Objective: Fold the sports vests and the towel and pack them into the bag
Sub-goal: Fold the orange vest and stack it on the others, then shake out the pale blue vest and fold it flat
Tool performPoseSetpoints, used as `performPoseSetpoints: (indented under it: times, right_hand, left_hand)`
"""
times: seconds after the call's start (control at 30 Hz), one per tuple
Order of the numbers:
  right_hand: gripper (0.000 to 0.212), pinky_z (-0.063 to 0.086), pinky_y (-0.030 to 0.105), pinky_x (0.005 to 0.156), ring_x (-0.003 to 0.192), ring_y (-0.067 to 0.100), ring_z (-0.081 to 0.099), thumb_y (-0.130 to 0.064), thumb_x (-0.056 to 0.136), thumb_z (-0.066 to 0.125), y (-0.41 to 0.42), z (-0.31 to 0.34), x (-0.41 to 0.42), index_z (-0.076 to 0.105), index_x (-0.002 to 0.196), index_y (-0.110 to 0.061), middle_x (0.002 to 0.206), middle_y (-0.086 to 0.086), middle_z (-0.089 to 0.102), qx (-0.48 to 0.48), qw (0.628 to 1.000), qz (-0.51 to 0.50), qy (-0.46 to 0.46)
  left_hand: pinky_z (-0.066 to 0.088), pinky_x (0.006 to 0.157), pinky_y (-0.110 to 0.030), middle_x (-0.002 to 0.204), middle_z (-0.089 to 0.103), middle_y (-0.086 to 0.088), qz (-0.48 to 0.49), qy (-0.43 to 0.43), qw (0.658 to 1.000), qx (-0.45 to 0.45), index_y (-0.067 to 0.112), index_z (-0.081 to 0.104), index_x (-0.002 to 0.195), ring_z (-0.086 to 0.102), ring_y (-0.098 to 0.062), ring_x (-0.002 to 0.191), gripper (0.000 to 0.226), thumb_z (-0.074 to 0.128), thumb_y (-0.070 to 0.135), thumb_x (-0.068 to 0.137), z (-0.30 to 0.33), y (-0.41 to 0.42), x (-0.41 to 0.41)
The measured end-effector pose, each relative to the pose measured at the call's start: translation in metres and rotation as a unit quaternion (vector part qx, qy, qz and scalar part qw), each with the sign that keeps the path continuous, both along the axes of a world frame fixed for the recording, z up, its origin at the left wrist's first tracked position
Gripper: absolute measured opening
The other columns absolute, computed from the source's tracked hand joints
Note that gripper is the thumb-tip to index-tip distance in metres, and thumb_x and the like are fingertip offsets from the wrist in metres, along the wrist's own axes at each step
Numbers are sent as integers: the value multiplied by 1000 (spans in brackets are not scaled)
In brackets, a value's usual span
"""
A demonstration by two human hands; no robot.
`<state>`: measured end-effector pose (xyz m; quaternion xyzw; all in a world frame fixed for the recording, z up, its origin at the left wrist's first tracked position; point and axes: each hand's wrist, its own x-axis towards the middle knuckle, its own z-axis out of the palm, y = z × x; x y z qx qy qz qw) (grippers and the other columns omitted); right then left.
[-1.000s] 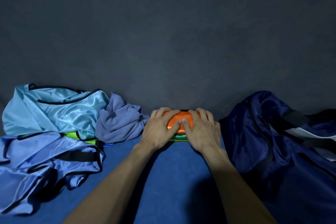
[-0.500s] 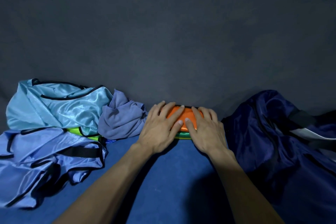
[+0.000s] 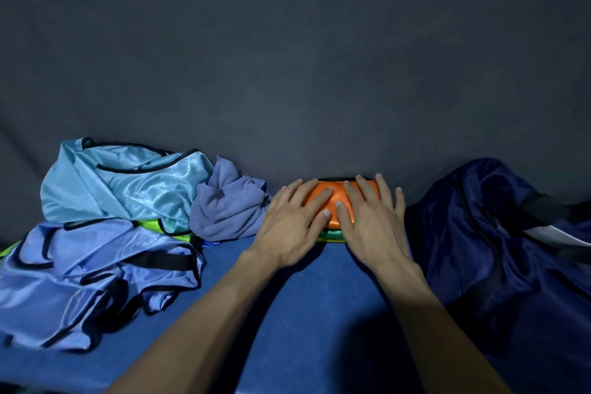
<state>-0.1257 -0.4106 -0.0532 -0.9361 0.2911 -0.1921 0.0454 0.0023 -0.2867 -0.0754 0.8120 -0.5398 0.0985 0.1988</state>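
Both hands, left hand (image 3: 292, 227) and right hand (image 3: 371, 224), press flat-fingered on the folded orange vest (image 3: 335, 201) beneath them, slippery satin best gripped underneath, bag (image 3: 479, 233) waiting rightward.

Your bench (image 3: 319, 313) has a blue cloth-like top. At nine o'clock on it lies a periwinkle vest (image 3: 96, 281) with black trim, a light blue vest (image 3: 121, 189) heaped just behind, a lime edge showing between them. A crumpled towel (image 3: 227, 211) sits at eleven. A folded orange vest (image 3: 335, 205) tops a green one (image 3: 331, 235) at twelve. The navy bag (image 3: 479, 233) lies at three.
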Motion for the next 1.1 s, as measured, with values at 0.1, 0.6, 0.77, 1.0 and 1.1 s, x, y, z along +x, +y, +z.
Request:
performPoseSetpoints:
  times: [0.1,0.6,0.77,1.0,1.1]
  right_hand:
    - [76,8,60,123,155,30,16,-54,96,8,3,1,2,46,152,-18,161,6,38,-9,1000,3,-8]
    - [52,22,50,122,148,23,36,-40,104,32,85,2,13,59,140,-13,142,1,60,-52,975,203,-68]
    - [54,31,35,114,137,25,49,-42,102,36,111,5,-2,63,135,-9,136,6,64,-3,968,229,-98]
    - [50,39,32,105,126,20,52,-44,105,40,148,12,-26,57,140,-13,132,0,63,87,966,238,-57]
    - [48,34,26,106,131,15,47,-42,106,42,162,13,-34,52,145,-16,140,-3,58,108,965,236,-31]
  left_hand:
    - [22,123,-47,162,33,0,-3,6,1000,4,29,41,153,24,-27,151,54,21,49,108,2,2,0]
    - [51,80,-38,108,69,3,270,11,957,108,31,66,107,65,-27,105,18,65,36,89,86,206,58]
    - [45,94,-44,127,52,-3,414,43,899,140,31,59,117,49,-33,119,52,78,57,77,79,287,72]
    - [54,79,-42,110,68,-10,413,95,903,75,27,72,98,65,-36,102,14,65,36,90,37,305,61]
    - [44,68,-42,96,64,-12,386,99,917,1,19,60,85,63,-40,93,12,55,23,95,41,304,60]
